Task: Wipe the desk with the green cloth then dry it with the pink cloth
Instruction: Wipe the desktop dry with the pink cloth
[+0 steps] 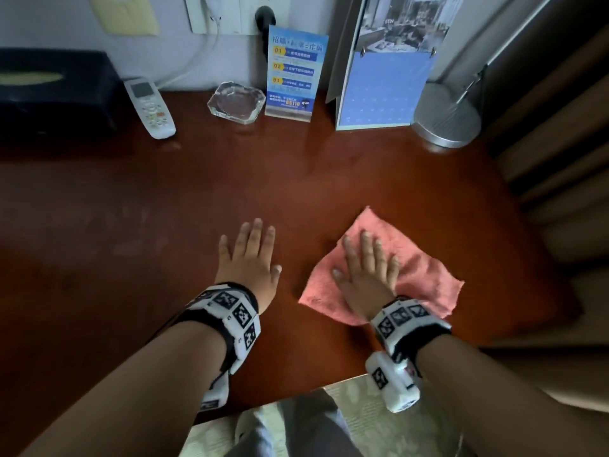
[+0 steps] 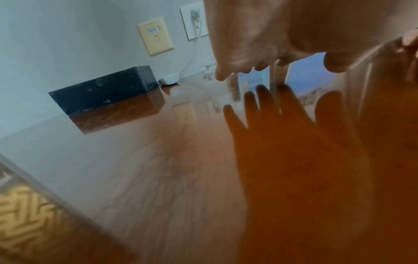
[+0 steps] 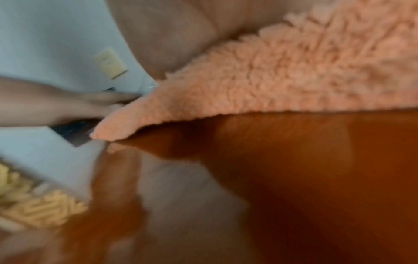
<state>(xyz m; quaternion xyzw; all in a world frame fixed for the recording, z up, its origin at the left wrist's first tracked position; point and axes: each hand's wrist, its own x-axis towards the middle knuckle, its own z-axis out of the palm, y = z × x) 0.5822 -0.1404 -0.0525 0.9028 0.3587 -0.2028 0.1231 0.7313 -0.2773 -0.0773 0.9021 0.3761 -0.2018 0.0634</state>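
Head: right hand flat on pink cloth | left wrist: left hand open above desk

Glossy wooden desk under pink cloth

A blue card standing in the upper middle of the head view bears yellow tabs numbered 01, 02 and 03 down its left side. A yellow number near its foot looks like 86110. Its Chinese heading and lines are too blurred to read.
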